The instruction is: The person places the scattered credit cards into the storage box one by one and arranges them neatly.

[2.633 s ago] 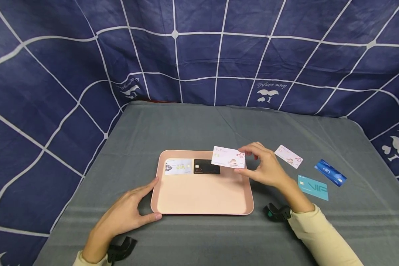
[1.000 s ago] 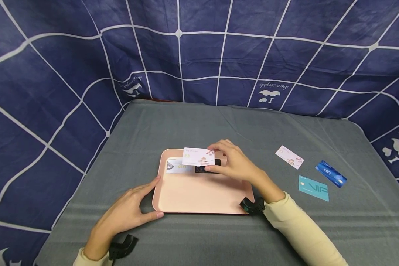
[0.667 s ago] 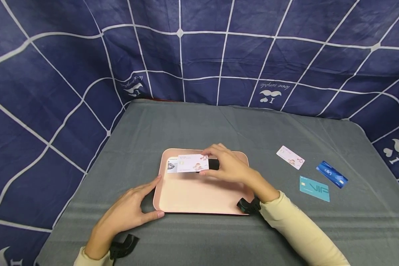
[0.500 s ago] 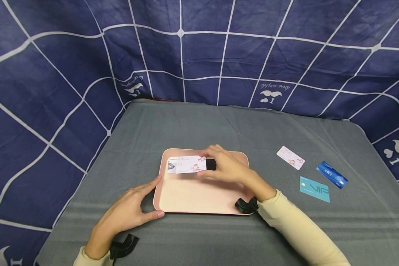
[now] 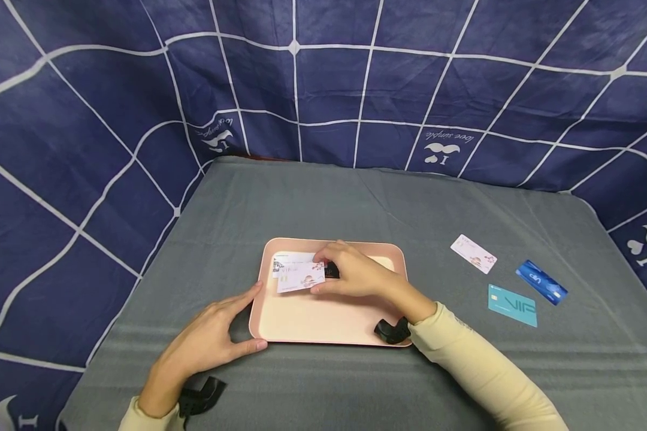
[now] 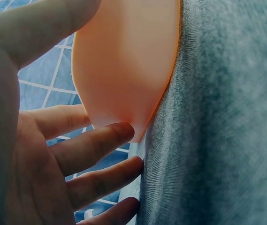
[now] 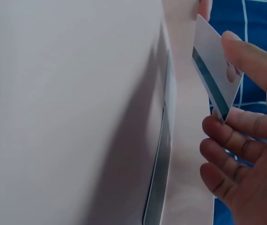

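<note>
My right hand pinches a pale pink VIP card with blossom print by its right end, over the left part of the pink tray. In the right wrist view the card is tilted above the tray floor, a dark stripe on its back. Behind it a white-and-grey card and a black card lie along the tray's far side, partly covered by the held card and fingers. At the tray's left wall, my left hand touches the rim with spread fingers and thumb.
Right of the tray, three cards lie on the grey cloth: a pink blossom card, a blue card and a teal card. A dark blue checked curtain hangs behind and at the sides.
My right hand has carried the pink card leftwards from the tray's right side, lowered it, then shifted it slightly nearer and tilted it. The left hand stays at the tray's left edge.
</note>
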### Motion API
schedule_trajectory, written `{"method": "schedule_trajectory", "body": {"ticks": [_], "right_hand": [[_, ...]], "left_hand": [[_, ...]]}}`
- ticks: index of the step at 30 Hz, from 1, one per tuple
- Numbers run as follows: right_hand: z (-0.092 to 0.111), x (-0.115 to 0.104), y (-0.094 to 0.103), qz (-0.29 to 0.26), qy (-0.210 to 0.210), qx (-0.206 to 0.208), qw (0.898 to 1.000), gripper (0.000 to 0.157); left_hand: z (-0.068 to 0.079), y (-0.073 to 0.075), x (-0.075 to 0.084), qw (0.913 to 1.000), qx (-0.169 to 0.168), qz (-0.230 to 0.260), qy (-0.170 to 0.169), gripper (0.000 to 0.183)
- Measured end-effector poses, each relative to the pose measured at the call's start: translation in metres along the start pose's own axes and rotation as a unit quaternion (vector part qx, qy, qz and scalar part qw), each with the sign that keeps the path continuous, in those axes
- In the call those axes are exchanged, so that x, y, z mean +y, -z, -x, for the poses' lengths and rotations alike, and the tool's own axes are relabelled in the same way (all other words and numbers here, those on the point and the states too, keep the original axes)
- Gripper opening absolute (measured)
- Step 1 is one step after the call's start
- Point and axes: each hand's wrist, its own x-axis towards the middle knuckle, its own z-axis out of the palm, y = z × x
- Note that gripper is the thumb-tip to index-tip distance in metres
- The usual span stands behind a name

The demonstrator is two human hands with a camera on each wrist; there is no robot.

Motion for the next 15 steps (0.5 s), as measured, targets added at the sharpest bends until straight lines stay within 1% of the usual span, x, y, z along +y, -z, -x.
{"method": "schedule_trajectory", "body": {"ticks": [9,12,15], "right_hand": [[-0.0011,-0.0028,-0.0049,0.014,0.001,-0.036,0.999,0.053],[-0.0008,-0.0067,-0.0046,0.042,-0.008,-0.048,0.998,0.051],[-0.0008,-0.0099,-0.0046,0.089,-0.005,-0.061,0.994,0.05]], "left_hand": [[-0.0007,0.0007,-0.0003,1.0,-0.004,0.002,0.001,0.096],[-0.0006,0.0006,-0.0005,1.0,-0.003,0.001,-0.001,0.096],[-0.0006,0.0005,-0.0007,1.0,-0.003,0.0,-0.001,0.096]]}}
